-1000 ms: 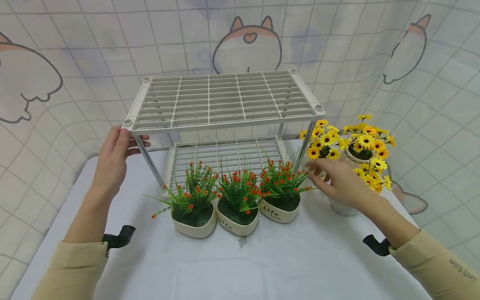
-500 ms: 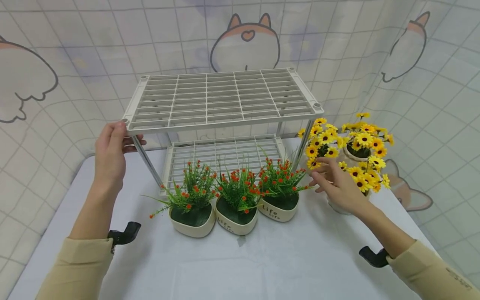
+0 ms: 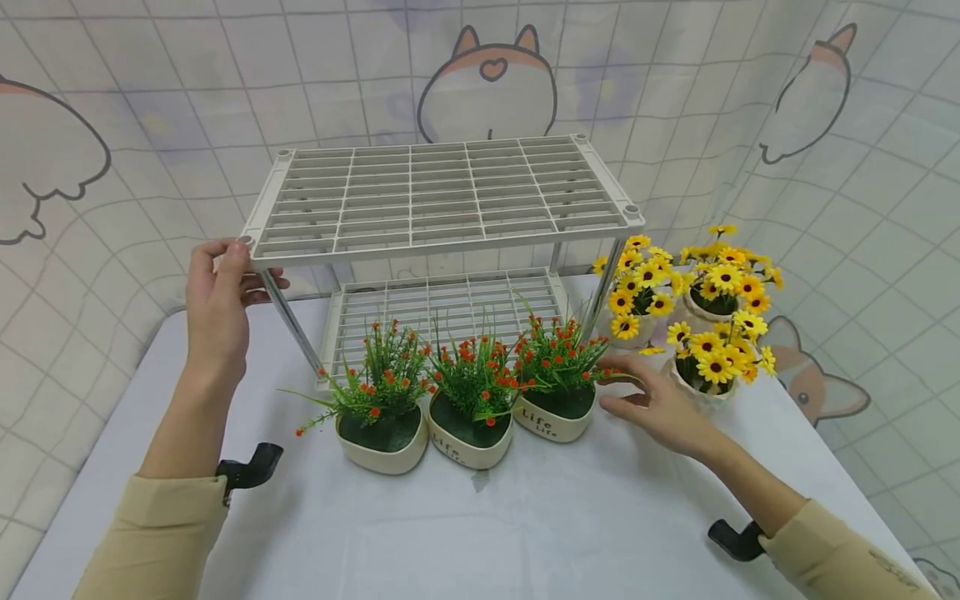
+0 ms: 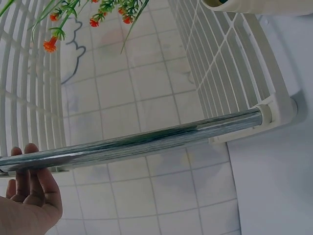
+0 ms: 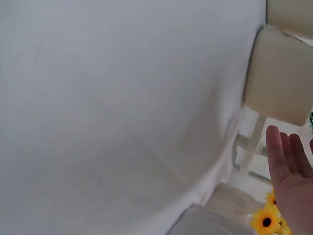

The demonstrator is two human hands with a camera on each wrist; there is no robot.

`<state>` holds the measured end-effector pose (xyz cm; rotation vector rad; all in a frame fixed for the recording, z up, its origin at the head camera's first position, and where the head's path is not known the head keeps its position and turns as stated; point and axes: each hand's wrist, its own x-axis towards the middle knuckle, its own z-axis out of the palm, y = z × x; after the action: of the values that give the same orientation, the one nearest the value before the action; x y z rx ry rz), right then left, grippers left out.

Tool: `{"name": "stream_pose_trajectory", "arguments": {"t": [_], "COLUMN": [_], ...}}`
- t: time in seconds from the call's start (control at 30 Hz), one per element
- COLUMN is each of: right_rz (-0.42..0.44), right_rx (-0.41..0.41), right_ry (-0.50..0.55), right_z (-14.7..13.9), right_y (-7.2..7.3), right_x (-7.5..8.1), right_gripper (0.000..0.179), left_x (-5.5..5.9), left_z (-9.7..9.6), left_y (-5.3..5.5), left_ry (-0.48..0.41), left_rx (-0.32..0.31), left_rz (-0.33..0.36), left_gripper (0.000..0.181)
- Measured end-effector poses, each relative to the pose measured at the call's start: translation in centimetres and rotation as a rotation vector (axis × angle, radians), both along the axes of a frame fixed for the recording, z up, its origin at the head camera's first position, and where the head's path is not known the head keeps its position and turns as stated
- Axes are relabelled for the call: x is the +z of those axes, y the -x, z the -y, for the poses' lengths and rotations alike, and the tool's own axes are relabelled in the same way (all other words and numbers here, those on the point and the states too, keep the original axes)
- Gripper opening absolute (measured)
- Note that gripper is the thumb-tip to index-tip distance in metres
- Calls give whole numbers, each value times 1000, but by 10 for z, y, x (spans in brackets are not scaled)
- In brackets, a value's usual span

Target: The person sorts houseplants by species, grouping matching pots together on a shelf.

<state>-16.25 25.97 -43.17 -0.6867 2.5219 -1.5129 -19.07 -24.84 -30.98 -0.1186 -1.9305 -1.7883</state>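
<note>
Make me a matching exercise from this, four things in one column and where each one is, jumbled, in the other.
1. Left hand
2. Right hand
3. Yellow daisy-like plants
4. Red-flowered potted plants

A. Clustered to the right of the rack
B. Fingers close beside the rightmost "Life" pot
C. Side by side at the rack's front
D. Holding the rack's upper front left corner

Pairs: 1-D, 2-B, 3-A, 4-C
</note>
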Motion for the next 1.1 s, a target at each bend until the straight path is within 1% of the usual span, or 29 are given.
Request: {"name": "stream_pose_trajectory", "arguments": {"t": [0.07,0.1,0.17,0.23,0.27,0.33,0.4,0.5,0.6,0.73,0.87,0.97,1.1], "right_rz": [36,72,162,251,288,323,310,256,250,238,198,190,167], "right_rx": [-15,-26,-69,-130,-163,-213,-229,-215,-207,-224,-222,-216,-213], "right_ry": [16,48,132,228,259,275,236,152,109,36,-13,-57,-109], "right_z": [2,3,8,12,15,19,22,27,33,42,48,52,55], "right_y": [0,0,-2,-4,-5,-9,-12,-13,-11,-8,-6,-4,-3], "right_x": [-6,-8,-14,-19,-21,-23,-22,-19,-16,-14,-12,-11,-12], "right_gripper": [57,59,57,54,54,54,58,65,74,87,92,97,100], "left_x": [0,0,0,0,0,1,1,2,2,1,2,4,8], "left_z": [0,0,-1,-1,-1,-2,-2,-1,-1,-1,-1,-2,-2], "left_y": [0,0,0,0,0,0,0,0,1,1,0,1,3], "left_ry": [2,-2,-1,-4,-8,-14,-20,-32,-38,-17,-45,-75,-89], "left_rx": [-1,-4,-1,-3,-6,-13,-19,-19,-11,4,0,0,24], "left_rz": [-11,-20,-33,-43,-48,-55,-63,-71,-68,-56,-56,-54,-46], "left_gripper": [27,28,30,30,30,29,28,27,27,27,26,23,20]}}
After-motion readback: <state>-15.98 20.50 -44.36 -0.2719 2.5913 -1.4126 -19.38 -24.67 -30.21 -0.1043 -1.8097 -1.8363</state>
